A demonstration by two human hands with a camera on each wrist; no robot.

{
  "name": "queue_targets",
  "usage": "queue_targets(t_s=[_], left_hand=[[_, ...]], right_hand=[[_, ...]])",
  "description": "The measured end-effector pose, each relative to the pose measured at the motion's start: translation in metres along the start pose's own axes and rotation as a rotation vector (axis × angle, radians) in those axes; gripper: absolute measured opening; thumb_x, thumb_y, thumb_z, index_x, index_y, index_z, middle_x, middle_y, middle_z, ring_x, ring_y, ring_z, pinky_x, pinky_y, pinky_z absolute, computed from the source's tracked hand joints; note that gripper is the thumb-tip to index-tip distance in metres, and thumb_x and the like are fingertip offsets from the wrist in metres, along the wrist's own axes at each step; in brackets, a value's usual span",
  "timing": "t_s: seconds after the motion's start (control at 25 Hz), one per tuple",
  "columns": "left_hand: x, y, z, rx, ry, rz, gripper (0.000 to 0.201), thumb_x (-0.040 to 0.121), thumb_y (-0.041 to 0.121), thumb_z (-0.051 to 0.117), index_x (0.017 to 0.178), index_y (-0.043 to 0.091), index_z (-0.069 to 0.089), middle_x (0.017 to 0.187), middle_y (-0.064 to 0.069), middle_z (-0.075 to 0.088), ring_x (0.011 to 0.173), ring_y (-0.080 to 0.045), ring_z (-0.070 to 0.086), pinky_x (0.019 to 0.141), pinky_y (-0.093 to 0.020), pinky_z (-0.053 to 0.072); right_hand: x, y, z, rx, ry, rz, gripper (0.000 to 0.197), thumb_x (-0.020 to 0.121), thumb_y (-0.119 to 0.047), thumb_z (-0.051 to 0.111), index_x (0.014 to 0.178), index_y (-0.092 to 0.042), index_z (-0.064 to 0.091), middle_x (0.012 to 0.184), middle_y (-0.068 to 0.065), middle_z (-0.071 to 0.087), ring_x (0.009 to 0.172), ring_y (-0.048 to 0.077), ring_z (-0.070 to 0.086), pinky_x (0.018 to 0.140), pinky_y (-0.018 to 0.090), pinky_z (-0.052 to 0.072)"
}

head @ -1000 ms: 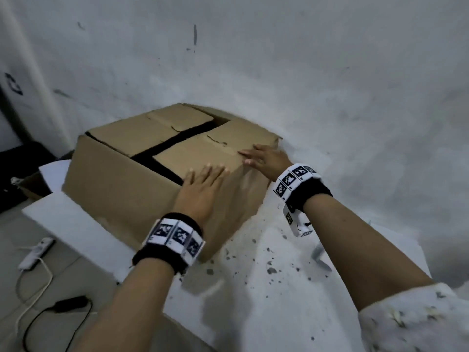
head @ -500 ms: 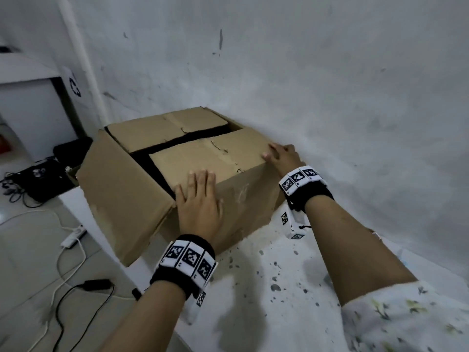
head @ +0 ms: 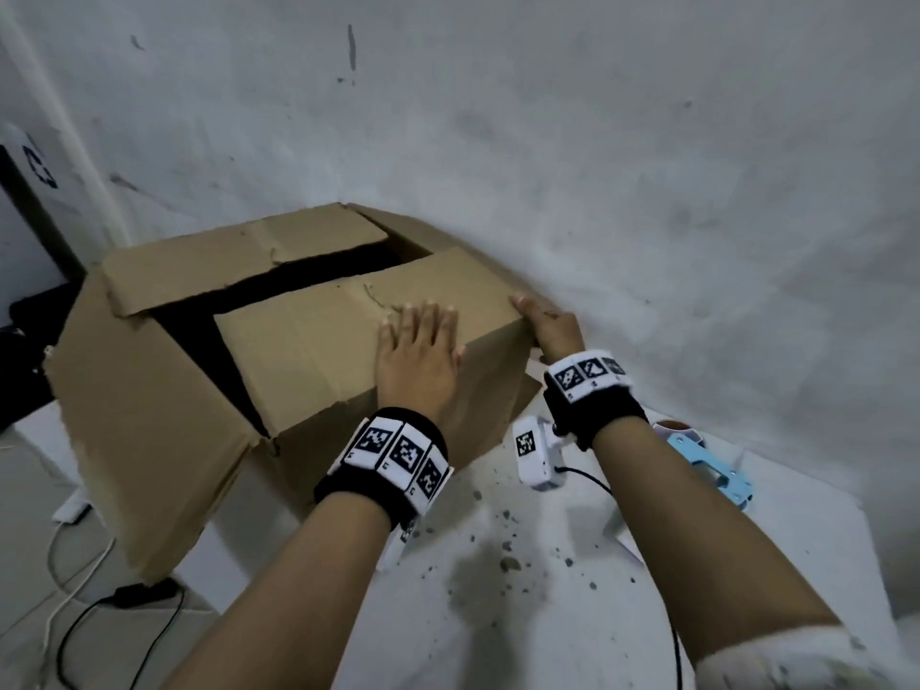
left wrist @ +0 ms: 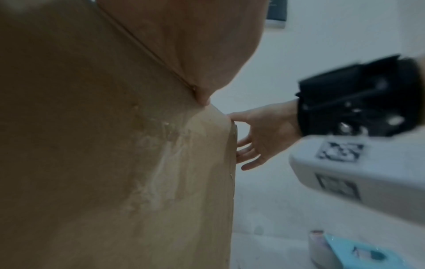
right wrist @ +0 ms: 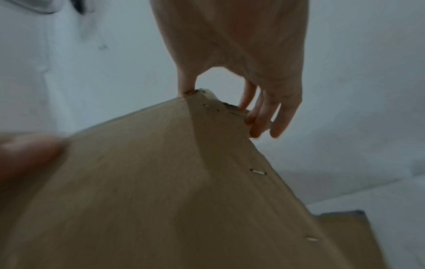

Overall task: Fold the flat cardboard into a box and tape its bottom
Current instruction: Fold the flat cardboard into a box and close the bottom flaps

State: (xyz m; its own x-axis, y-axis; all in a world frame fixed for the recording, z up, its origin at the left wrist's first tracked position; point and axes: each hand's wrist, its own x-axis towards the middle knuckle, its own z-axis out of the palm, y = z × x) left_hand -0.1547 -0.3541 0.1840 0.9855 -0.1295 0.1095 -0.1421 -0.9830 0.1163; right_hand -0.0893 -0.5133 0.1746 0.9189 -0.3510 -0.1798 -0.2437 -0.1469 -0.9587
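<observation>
Item: cardboard box (head: 308, 351), standing on the white table (head: 547, 590) against the wall (head: 597, 166), one corner out past the table edge.
Flaps: near top flap (head: 348, 321) folded down; far top flap (head: 239, 256) lies lower, a dark gap between the two; left side flap (head: 139, 430) hangs outward, unfolded.
Left hand (head: 418, 361): flat, fingers straight, pressing the near flap and front edge; nothing gripped.
Right hand (head: 550, 326): at the right top corner, thumb on top, fingers straight along the side wall behind; steadying, not clenched.
Contents of box: interior dark through the gap; nothing discernible, cannot tell if it holds anything.
Tape dispenser (head: 707, 465): light blue, on the table just right of the right wrist, untouched.
Stage (judged): flaps being closed; taping not begun.
Risk 1: near flap likely springs up if the left palm lifts before tape goes on.
Risk 2: the gap may stay open or skewed, so tape bridges poorly.
Risk 3: pushing may slide the overhanging box off the table edge.
Risk 4: worn, torn creases could tear further under pressure.
</observation>
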Motion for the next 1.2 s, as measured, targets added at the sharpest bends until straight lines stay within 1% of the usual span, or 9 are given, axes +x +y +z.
queue_targets(t_s=[0.08,0.2,0.36,0.48,0.56,0.64,0.72,0.84,1.2], left_hand=[[-0.001,-0.002,-0.001,-0.005,0.002,-0.008,0.053,0.101,0.035,0.012,0.150,0.021,0.000,0.160,-0.002,-0.001,0.148,-0.023,-0.001,0.120,-0.041,0.001],[0.002,-0.004,-0.002,-0.005,0.010,-0.015,0.053,0.101,0.034,0.013,0.150,0.020,0.000,0.160,-0.003,0.000,0.148,-0.023,-0.001,0.120,-0.042,0.000],[0.006,-0.009,0.005,0.007,0.059,-0.036,0.054,0.101,0.034,0.015,0.150,0.015,0.005,0.160,-0.007,0.006,0.148,-0.026,0.004,0.119,-0.044,0.002],[0.007,-0.007,0.002,0.013,0.091,-0.082,0.053,0.098,0.034,0.028,0.141,0.003,0.024,0.147,-0.017,0.031,0.137,-0.031,0.028,0.115,-0.042,0.020],[0.007,-0.008,0.005,0.020,0.240,-0.102,0.047,0.088,0.034,0.050,0.121,0.002,0.038,0.126,-0.018,0.047,0.118,-0.031,0.046,0.103,-0.040,0.036],[0.005,-0.009,0.007,-0.006,0.409,-0.110,0.050,0.070,0.032,0.064,0.105,0.008,0.037,0.113,-0.012,0.042,0.103,-0.027,0.044,0.092,-0.037,0.037],[0.005,-0.014,0.006,-0.057,0.473,-0.084,0.055,0.073,0.036,0.053,0.117,0.009,0.034,0.126,-0.013,0.031,0.119,-0.030,0.032,0.109,-0.043,0.025],[0.008,-0.013,0.000,-0.007,0.147,-0.006,0.061,0.095,0.040,0.028,0.147,0.011,0.017,0.158,-0.009,0.012,0.147,-0.024,0.009,0.119,-0.042,-0.003],[-0.014,-0.023,-0.011,0.011,-0.044,-0.055,0.065,0.096,0.047,0.025,0.150,0.018,0.004,0.160,0.000,0.004,0.148,-0.019,0.007,0.118,-0.045,0.011]], right_hand=[[0.018,-0.010,0.003,0.091,-0.023,0.041,0.051,0.078,-0.033,0.070,0.118,-0.004,0.059,0.112,0.008,0.061,0.102,0.026,0.060,0.092,0.037,0.048],[0.033,-0.038,0.007,0.211,0.087,-0.201,0.010,0.085,-0.004,0.056,0.095,-0.006,0.058,0.095,0.014,0.060,0.085,0.025,0.058,0.076,0.038,0.049],[0.014,-0.045,0.012,0.209,-0.032,-0.558,0.024,0.094,-0.004,0.046,0.113,-0.009,0.058,0.107,0.014,0.063,0.099,0.021,0.057,0.089,0.037,0.048],[-0.007,-0.030,0.011,-0.055,-0.186,-0.708,0.031,0.092,-0.003,0.052,0.122,-0.003,0.059,0.120,0.008,0.060,0.107,0.005,0.056,0.101,0.025,0.044],[-0.011,-0.020,0.010,-0.363,-0.322,-0.815,0.032,0.091,-0.008,0.053,0.123,-0.009,0.061,0.129,0.008,0.059,0.118,0.004,0.050,0.107,0.017,0.034],[-0.009,-0.018,0.006,-0.483,-0.402,-0.799,0.035,0.093,-0.014,0.047,0.126,-0.016,0.059,0.137,0.007,0.054,0.130,0.012,0.042,0.113,0.024,0.025],[-0.010,-0.022,0.006,-0.486,-0.431,-0.729,0.033,0.097,-0.023,0.043,0.125,-0.019,0.060,0.141,0.005,0.050,0.136,0.016,0.038,0.114,0.029,0.021],[-0.014,-0.021,0.016,-0.677,-0.383,-0.722,0.035,0.097,-0.032,0.045,0.129,-0.024,0.055,0.147,0.004,0.043,0.140,0.019,0.031,0.114,0.029,0.016],[-0.028,-0.031,0.030,-1.150,-0.343,-0.581,0.045,0.101,-0.040,0.020,0.146,-0.039,0.023,0.160,0.006,0.013,0.147,0.027,0.006,0.118,0.049,0.005]])
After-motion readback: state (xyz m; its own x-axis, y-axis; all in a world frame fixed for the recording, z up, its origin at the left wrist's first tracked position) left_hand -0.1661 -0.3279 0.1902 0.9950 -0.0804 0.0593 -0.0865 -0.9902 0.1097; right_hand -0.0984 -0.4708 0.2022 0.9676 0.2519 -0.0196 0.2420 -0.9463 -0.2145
